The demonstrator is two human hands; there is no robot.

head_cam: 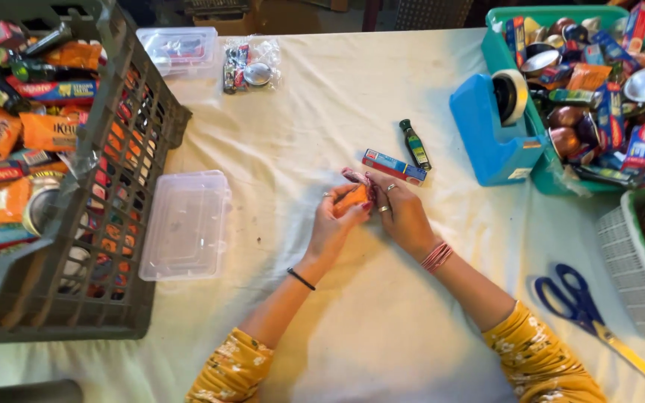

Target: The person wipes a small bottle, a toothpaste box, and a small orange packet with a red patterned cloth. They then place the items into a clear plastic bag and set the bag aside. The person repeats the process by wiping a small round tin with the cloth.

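Note:
Both hands meet at the middle of the white cloth-covered table [382, 313]. My left hand [335, 222] and my right hand [402, 215] together grip a small orange packet [352, 198], with a bit of pinkish wrapper sticking up behind it. Just beyond the hands lie a small blue and red carton [393, 166] and a little dark green bottle [415, 145]. A clear empty plastic box [186, 225] rests to the left of my left hand.
A grey crate [121, 224] full of packets fills the left side. A teal bin [513, 67] of tins and cartons stands at the right, with a blue tape dispenser [496, 127]. Blue scissors [584, 310], a white basket [636, 276], a clear lidded box [177, 48] and bagged items [250, 66] are also about.

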